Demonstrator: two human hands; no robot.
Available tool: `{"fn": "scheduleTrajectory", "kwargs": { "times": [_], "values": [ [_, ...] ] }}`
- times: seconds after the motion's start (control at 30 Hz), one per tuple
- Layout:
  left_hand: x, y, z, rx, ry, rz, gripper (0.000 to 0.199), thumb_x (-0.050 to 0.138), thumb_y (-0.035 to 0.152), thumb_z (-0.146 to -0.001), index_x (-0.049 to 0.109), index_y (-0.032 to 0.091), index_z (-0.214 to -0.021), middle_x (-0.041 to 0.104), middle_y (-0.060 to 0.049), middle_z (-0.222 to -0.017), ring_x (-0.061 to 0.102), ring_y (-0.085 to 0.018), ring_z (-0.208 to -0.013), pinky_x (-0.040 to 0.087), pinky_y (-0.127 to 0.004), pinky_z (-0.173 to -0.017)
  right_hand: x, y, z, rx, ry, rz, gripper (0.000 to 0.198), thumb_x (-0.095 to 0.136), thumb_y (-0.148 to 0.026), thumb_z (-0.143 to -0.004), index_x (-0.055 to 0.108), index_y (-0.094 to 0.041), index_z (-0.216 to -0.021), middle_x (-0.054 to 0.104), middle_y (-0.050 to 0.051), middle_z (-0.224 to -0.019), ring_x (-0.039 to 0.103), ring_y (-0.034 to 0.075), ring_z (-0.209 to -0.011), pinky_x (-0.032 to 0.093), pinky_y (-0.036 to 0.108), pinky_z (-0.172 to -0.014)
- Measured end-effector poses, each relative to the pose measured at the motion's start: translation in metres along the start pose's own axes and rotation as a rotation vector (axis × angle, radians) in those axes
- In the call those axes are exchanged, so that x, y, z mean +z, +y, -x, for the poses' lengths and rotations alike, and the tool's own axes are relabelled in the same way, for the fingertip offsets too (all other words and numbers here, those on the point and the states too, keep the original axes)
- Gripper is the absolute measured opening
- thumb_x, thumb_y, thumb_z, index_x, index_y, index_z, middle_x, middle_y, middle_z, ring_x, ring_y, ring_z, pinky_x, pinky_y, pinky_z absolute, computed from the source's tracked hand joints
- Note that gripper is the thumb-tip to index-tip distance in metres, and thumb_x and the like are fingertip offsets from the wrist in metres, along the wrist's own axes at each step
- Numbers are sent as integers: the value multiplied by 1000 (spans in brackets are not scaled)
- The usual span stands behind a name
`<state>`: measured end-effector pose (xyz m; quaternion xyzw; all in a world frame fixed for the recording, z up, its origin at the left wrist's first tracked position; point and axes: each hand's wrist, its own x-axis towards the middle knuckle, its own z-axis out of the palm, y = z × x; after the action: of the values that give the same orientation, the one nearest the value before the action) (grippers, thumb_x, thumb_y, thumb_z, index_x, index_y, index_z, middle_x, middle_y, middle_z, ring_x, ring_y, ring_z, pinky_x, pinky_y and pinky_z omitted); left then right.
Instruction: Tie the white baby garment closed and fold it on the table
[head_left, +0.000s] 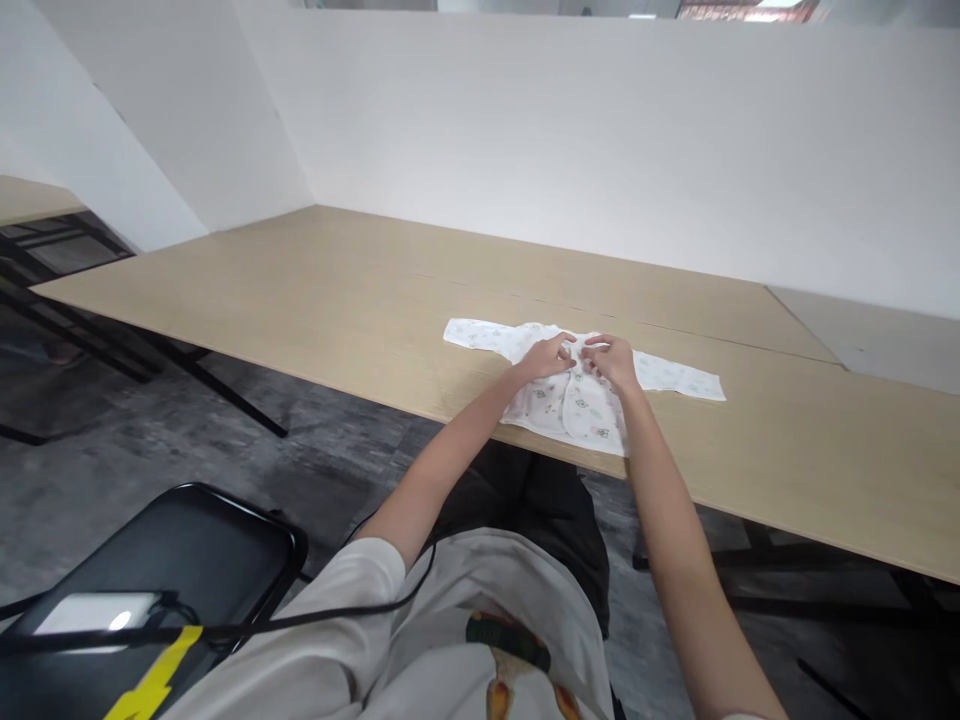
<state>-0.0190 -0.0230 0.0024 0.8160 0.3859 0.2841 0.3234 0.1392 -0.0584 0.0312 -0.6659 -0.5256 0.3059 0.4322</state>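
Note:
A small white baby shirt with a scattered print lies front side up on the table, near its front edge. Its two long sleeves stretch out to either side, and a seam runs down the front below the neck. My left hand is at the upper front, thumb and fingers curled in a pinch on the cloth beside the opening. Close by on the other side, my right hand also pinches the fabric, fingertips pointing toward the left hand. Whatever small fastening may lie between the fingertips is too small to make out.
The long wooden table reaches left and right, with a white partition behind it. A black chair at lower left bears a white device with a cable. Yellow tape hangs on the cable.

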Motion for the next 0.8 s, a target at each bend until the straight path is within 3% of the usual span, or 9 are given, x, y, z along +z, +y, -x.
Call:
{"fn": "scheduleTrajectory", "kwargs": {
  "times": [0.13,0.23,0.37,0.8],
  "values": [
    [2,-4,2,81,-10,-5,54,62,20,-76,49,20,-128,72,-2,-94,65,-16,-93,48,-30,-90,0,8,8,-87,-54,240,21,61,-13,-67,69,-14,-86,65,0,-61,56,12,-51,45,23,-55],
    [3,-4,2,97,4,1,53,62,19,-75,50,18,-126,71,-3,-94,65,-16,-92,48,-29,-88,1,12,8,-98,-92,290,25,61,-13,-65,70,-13,-88,68,2,-67,58,13,-57,46,23,-59],
    [2,-2,2,69,0,29,52,61,18,-75,50,19,-125,71,-2,-93,64,-16,-92,48,-29,-87,0,14,5,-115,-118,245,25,62,-14,-63,69,-14,-87,70,4,-76,58,13,-59,46,23,-57],
    [0,1,-2,21,35,131,41,61,17,-71,62,16,-112,71,-3,-85,64,-13,-78,50,-25,-76,-1,9,9,1,-72,27,28,69,-16,-56,58,-18,-81,55,-6,-49,46,10,-43,35,21,-42]
  ]
}}
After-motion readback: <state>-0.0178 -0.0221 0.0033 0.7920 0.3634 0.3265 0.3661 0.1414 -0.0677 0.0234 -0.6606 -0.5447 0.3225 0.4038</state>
